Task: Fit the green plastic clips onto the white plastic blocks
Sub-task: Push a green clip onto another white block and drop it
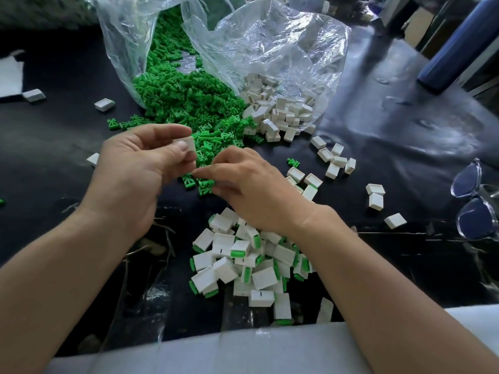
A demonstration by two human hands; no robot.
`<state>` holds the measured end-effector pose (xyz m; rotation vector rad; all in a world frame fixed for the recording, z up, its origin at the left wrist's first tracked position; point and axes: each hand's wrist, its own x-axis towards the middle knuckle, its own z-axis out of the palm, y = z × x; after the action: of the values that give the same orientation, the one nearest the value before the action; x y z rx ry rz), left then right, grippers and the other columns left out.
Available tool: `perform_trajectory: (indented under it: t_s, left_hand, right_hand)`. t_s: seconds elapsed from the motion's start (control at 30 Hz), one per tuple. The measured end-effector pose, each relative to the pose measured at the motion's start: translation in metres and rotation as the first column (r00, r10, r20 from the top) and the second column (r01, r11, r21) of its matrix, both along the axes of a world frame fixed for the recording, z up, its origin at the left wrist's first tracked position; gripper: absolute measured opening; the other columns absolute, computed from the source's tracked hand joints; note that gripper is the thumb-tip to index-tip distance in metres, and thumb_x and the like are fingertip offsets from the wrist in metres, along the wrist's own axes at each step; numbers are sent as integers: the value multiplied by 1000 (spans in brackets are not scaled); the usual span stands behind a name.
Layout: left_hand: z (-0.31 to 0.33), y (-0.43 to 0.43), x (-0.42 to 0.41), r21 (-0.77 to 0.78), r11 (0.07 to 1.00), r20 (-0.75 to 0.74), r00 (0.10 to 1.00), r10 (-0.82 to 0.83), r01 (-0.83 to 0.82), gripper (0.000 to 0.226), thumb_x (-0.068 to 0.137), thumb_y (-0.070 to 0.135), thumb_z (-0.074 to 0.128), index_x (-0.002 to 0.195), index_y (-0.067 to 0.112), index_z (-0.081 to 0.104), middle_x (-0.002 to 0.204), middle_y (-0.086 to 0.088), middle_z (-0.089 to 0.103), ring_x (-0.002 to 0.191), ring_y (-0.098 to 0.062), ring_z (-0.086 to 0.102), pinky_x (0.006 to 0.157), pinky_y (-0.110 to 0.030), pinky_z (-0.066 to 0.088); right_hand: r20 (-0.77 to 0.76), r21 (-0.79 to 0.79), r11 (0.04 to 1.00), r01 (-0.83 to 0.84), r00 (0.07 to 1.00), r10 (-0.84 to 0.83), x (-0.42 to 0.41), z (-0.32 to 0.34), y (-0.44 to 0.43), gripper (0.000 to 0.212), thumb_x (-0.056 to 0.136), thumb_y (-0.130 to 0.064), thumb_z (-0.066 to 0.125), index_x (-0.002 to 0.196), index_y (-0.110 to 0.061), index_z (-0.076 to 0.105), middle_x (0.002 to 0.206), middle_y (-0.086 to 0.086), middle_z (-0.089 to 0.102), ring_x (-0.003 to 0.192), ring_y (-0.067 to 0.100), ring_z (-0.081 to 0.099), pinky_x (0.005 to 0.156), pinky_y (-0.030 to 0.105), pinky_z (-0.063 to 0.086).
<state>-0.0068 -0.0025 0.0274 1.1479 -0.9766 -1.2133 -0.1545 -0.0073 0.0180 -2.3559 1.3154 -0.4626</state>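
Observation:
My left hand (pixel 140 168) pinches a white plastic block (pixel 189 143) between thumb and fingers, held above the table. My right hand (pixel 251 190) sits just right of it, fingers curled over the loose green clips (pixel 201 157); whether it holds a clip is hidden. A big heap of green clips (pixel 183 95) spills from a clear plastic bag (pixel 127 36). Loose white blocks (pixel 280 112) spill from a second clear bag (pixel 283 41). A pile of white blocks with green clips fitted (pixel 243 263) lies under my right wrist.
Scattered white blocks (pixel 334 160) lie to the right on the black table cover (pixel 54 136). Clear-framed glasses (pixel 475 201) rest at the right edge. A dark blue bottle (pixel 459 47) stands at the back right. White cloth (pixel 10 74) lies at the far left.

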Motion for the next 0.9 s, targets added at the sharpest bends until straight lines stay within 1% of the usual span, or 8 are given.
perform_trajectory:
  t_s: [0.17, 0.37, 0.43, 0.53, 0.6, 0.7, 0.8, 0.9]
  left_hand:
    - [0, 1, -4, 29, 999, -17, 1000, -14, 14, 24, 85, -8, 53, 79, 12, 64, 69, 0, 63, 60, -8, 64, 61, -16, 55]
    - [-1, 2, -5, 39, 998, -12, 999, -45, 45, 25, 83, -10, 53, 82, 12, 63, 60, 6, 67, 60, -7, 67, 59, -15, 54]
    - [-2, 2, -5, 47, 998, -10, 999, -49, 50, 27, 84, -11, 52, 86, 13, 63, 63, 5, 68, 61, -7, 67, 58, -16, 54]
    - [-1, 2, -5, 65, 995, 4, 998, -70, 70, 27, 84, -11, 52, 86, 13, 66, 66, 3, 69, 61, -8, 68, 58, -17, 55]
    - [-1, 4, -6, 74, 993, 9, 996, -94, 93, 26, 83, -10, 53, 84, 12, 66, 66, 4, 70, 62, -8, 69, 58, -17, 55]
    - [-2, 5, -8, 71, 990, -16, 993, -118, 119, 25, 82, -11, 53, 83, 10, 66, 66, 3, 71, 64, -10, 69, 60, -16, 54]
    - [-1, 6, -8, 61, 987, -60, 987, -146, 149, 19, 72, -8, 59, 83, 7, 65, 67, 0, 70, 65, -10, 69, 59, -15, 53]
    - [0, 7, -8, 50, 983, -59, 983, -171, 174, 22, 61, 4, 61, 83, 4, 64, 66, -1, 70, 64, -11, 69, 58, -15, 53]
  right_hand:
    - [-153, -17, 1000, 4, 988, -7, -5, -1, -4, 33, 93, -22, 52, 125, -28, 58, 115, 1, 51, 111, 19, 41, 85, 25, 30]
    - [-89, -27, 999, 46, 995, -48, -4, 2, -5, 12, 85, -13, 62, 96, -12, 64, 99, 0, 56, 96, 18, 50, 76, 28, 34]
    - [-82, -21, 999, 49, 995, -50, -4, 1, -5, 14, 85, -10, 60, 98, -11, 62, 99, 2, 57, 95, 19, 51, 76, 30, 36]
    - [-109, -3, 998, 70, 992, -70, -5, -1, -5, 23, 89, -12, 55, 112, -13, 58, 109, 7, 54, 103, 23, 50, 84, 32, 36]
    - [-103, 4, 995, 95, 990, -94, -8, 0, -7, 22, 91, -13, 54, 112, -13, 60, 108, 7, 51, 103, 24, 50, 84, 30, 35]
    - [-1, -21, 989, 149, 989, -149, -16, 5, -7, 13, 88, -12, 58, 98, -12, 66, 92, 0, 48, 88, 16, 48, 77, 24, 35]
    - [216, -9, 968, 249, 946, -242, -20, 12, -5, 2, 84, -11, 63, 85, -13, 63, 76, -6, 54, 74, 12, 51, 74, 23, 41]
    - [424, 121, 945, 305, 844, -327, -18, 15, -5, 22, 85, -8, 62, 72, -21, 50, 68, -6, 56, 75, 21, 63, 76, 36, 51]
